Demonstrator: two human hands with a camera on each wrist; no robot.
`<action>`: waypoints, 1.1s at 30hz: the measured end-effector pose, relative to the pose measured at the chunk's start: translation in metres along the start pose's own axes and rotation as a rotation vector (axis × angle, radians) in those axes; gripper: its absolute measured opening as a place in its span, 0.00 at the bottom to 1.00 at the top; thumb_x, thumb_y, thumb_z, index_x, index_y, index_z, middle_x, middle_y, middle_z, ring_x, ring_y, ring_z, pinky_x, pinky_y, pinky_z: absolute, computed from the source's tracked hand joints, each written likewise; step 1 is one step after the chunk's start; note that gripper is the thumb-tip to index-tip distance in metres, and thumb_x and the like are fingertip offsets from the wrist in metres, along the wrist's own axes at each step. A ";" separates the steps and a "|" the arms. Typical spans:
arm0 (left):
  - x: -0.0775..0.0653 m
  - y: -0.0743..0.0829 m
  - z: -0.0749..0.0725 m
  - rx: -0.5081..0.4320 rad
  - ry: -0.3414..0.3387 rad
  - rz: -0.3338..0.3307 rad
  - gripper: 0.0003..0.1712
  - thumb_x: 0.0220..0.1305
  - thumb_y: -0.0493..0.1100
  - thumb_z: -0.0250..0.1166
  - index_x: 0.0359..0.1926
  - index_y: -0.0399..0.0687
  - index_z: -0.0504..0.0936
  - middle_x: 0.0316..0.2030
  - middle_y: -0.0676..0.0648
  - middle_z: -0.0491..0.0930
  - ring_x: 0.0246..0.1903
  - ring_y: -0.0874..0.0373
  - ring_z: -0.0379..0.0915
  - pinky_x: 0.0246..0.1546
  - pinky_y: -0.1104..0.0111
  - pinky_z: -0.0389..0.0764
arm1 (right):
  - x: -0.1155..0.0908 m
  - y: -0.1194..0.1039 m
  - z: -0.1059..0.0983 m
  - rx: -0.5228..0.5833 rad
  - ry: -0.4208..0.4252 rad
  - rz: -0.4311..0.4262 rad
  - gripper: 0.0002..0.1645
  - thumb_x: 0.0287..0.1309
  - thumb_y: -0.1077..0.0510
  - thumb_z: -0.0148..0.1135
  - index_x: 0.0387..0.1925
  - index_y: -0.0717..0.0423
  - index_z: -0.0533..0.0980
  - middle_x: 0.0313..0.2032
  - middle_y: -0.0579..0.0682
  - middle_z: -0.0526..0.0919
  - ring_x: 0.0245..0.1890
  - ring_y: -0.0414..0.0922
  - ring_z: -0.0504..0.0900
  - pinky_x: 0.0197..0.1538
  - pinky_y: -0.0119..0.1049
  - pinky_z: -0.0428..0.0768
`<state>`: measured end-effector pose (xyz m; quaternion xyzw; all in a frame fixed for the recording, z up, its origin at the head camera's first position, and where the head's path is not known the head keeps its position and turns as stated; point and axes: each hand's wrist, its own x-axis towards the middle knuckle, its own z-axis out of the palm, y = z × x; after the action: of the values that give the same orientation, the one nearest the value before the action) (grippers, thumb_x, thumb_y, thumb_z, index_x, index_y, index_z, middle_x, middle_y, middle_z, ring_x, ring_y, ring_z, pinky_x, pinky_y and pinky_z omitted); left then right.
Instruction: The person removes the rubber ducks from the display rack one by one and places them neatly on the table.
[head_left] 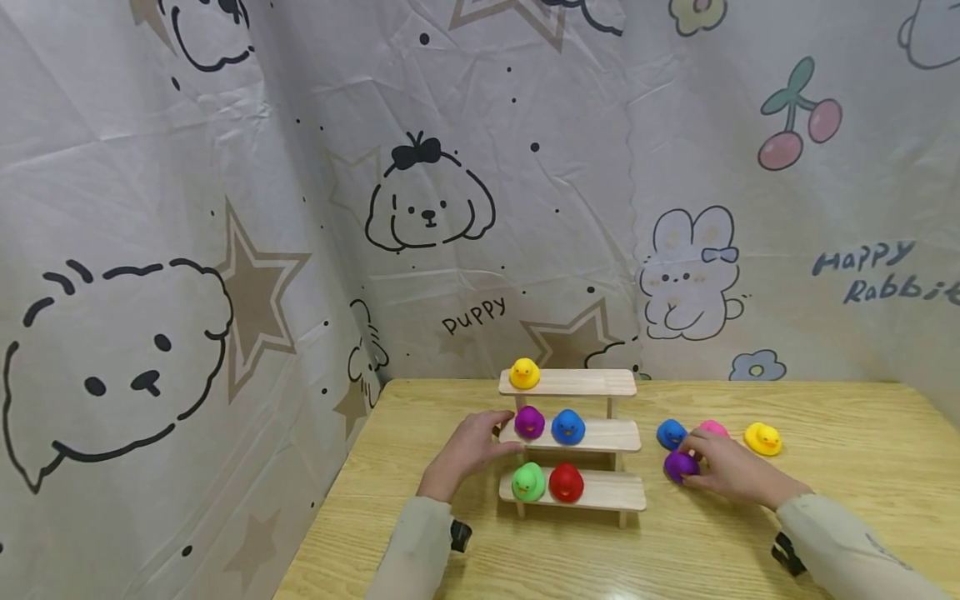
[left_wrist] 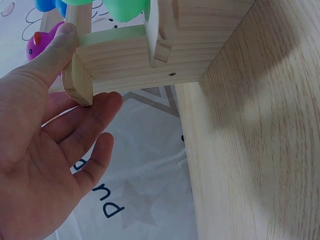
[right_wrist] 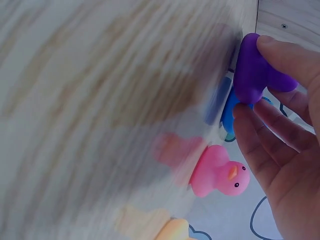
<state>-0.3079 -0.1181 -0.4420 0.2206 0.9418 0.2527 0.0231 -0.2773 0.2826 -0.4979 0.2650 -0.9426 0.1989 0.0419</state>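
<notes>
head view: l hand [head_left: 474, 450] grips l end of mid tier of a 3-tier wooden stand [head_left: 603, 435]. top tier: yellow duck [head_left: 524, 374]; mid: magenta duck [head_left: 529, 422] + blue duck [head_left: 568, 427] side by side; bottom: green duck [head_left: 528, 482] + red duck [head_left: 566, 483]. r hand [head_left: 727, 467] pinches dark purple duck [head_left: 680, 467], r of stand; can't tell if it touches the wooden table [head_left: 720, 542]. just behind: 2nd blue duck [head_left: 671, 434], pink duck [head_left: 714, 428] partly hidden by r hand; 2nd yellow duck [head_left: 763, 438] further r. l wrist view: thumb [left_wrist: 62, 45] on tier's end, index partly hidden behind it. r wrist view: thumb + fingertips on dark purple duck, pink duck upright nearby, 2nd yellow duck cut off at frame edge.
</notes>
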 end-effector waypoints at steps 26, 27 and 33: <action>0.001 0.000 0.001 0.015 0.014 0.022 0.33 0.57 0.56 0.67 0.59 0.43 0.75 0.50 0.44 0.79 0.43 0.55 0.75 0.45 0.64 0.77 | -0.005 -0.011 -0.009 -0.009 0.053 -0.005 0.27 0.44 0.53 0.75 0.45 0.60 0.77 0.43 0.54 0.79 0.43 0.55 0.78 0.46 0.52 0.78; 0.001 -0.001 0.001 0.017 0.014 0.022 0.33 0.57 0.56 0.67 0.59 0.42 0.75 0.50 0.44 0.79 0.43 0.55 0.76 0.46 0.64 0.77 | -0.005 -0.013 -0.012 -0.022 0.068 -0.014 0.27 0.44 0.52 0.75 0.45 0.60 0.77 0.43 0.53 0.79 0.44 0.55 0.78 0.47 0.53 0.77; 0.000 0.000 0.000 0.020 0.013 0.011 0.33 0.58 0.56 0.67 0.59 0.42 0.75 0.50 0.45 0.79 0.43 0.55 0.75 0.46 0.63 0.77 | -0.002 -0.028 -0.024 -0.088 0.140 -0.063 0.21 0.46 0.53 0.74 0.42 0.56 0.78 0.42 0.49 0.79 0.42 0.51 0.78 0.44 0.48 0.79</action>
<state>-0.3080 -0.1174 -0.4422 0.2245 0.9431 0.2448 0.0136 -0.2616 0.2716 -0.4662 0.2780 -0.9363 0.1738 0.1255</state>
